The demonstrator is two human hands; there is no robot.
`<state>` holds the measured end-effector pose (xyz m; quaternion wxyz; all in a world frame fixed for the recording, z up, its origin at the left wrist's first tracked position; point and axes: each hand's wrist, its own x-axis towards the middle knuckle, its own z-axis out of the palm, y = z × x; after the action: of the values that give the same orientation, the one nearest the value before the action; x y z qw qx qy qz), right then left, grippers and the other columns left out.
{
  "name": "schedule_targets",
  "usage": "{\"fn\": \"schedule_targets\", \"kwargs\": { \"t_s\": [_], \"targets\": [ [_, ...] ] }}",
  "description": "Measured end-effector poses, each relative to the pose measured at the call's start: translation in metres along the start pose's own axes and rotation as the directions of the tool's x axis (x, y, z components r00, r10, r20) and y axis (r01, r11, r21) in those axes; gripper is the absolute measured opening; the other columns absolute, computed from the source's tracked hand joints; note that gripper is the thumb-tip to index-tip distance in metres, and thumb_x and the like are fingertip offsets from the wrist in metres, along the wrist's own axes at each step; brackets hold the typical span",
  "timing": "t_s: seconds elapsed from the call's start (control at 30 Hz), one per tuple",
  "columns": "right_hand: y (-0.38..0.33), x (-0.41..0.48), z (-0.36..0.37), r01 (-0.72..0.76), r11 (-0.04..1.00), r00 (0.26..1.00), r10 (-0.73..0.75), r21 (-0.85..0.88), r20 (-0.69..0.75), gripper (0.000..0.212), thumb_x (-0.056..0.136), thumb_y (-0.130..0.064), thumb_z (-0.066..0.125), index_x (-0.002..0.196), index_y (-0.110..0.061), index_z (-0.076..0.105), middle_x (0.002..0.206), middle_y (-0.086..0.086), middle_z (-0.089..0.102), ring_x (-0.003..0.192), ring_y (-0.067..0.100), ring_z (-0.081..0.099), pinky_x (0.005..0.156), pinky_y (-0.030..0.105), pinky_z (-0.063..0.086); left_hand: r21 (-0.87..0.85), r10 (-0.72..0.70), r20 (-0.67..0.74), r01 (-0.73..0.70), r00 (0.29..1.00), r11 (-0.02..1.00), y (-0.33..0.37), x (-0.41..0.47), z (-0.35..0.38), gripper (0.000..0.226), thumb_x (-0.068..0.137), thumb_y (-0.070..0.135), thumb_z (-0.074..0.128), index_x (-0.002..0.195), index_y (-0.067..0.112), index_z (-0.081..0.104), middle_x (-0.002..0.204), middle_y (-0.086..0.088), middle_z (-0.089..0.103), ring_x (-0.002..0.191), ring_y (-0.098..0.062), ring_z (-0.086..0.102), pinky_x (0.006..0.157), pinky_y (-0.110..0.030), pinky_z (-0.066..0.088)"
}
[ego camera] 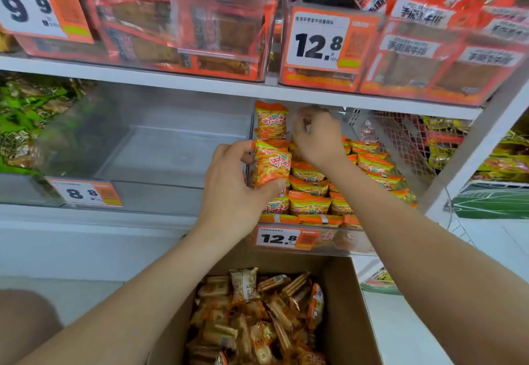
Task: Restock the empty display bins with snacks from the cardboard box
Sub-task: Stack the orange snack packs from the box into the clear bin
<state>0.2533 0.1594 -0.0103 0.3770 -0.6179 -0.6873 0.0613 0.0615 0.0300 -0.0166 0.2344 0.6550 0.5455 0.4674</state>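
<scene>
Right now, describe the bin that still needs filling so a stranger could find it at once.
Find the white shelf board under the large 12.8 tag. Just below it, the clear bin stands left of the bin of orange packets. Unlike its neighbours it holds nothing, and its tag reads 8.8.

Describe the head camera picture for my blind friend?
A person's left hand grips an orange snack packet at a clear bin of matching packets; the right hand reaches farther in. The neighbouring bin is empty, and a cardboard box of snacks sits below.
</scene>
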Motion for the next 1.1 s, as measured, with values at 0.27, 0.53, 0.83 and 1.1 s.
{"fn": "schedule_targets", "kwargs": {
  "t_s": [0.27,0.53,0.83,1.1],
  "targets": [
    [-0.027,-0.071,-0.043,-0.369,0.679,0.812,-0.096,0.635,0.575,0.041,0.098,-0.033,0.073,0.13,-0.009,0.066,0.121,0.016,0.073,0.115,0.033,0.069,0.104,0.055,0.052,-0.073,-0.025,-0.034,0.023,0.999,0.997,0.004,0.003,-0.002,0.067,0.073,0.044,0.093,0.126,0.039,0.053,0.111,0.023,0.057,0.098,0.007,0.055,0.081,-0.02,0.046],
    [-0.01,-0.038,-0.023,-0.17,0.913,0.984,0.135,0.37,0.119,0.023,0.094,-0.035,0.078,0.095,-0.021,0.061,0.071,-0.014,0.058,0.062,-0.006,0.058,0.057,0.016,0.043,0.289,0.041,0.057,-0.056,0.998,0.956,-0.012,-0.001,-0.005,0.042,0.101,0.027,0.065,0.14,0.03,0.049,0.126,0.005,0.053,0.092,-0.02,0.068,0.075,-0.044,0.061],
    [-0.02,0.005,0.017,-0.139,0.99,0.951,0.135,-0.008,0.277,0.065,0.102,-0.031,0.068,0.152,-0.006,0.036,0.146,0.016,0.054,0.136,0.034,0.052,0.104,0.038,0.044,0.312,0.051,0.053,-0.065,0.997,0.948,-0.015,0.003,-0.004,0.042,0.099,0.025,0.066,0.137,0.03,0.049,0.125,0.005,0.054,0.084,-0.02,0.067,0.066,-0.037,0.056],
    [-0.021,-0.004,0.018,-0.154,0.965,0.97,0.189,-0.214,0.154,0.084,0.092,-0.056,0.072,0.148,-0.005,0.036,0.133,0.019,0.063,0.124,0.04,0.06,0.094,0.045,0.055,0.259,0.05,0.148,-0.088,0.988,0.962,-0.009,-0.013,-0.007,0.06,0.1,0.025,0.064,0.154,0.025,0.038,0.141,0.002,0.044,0.107,-0.018,0.065,0.083,-0.042,0.062]
  ]
}}
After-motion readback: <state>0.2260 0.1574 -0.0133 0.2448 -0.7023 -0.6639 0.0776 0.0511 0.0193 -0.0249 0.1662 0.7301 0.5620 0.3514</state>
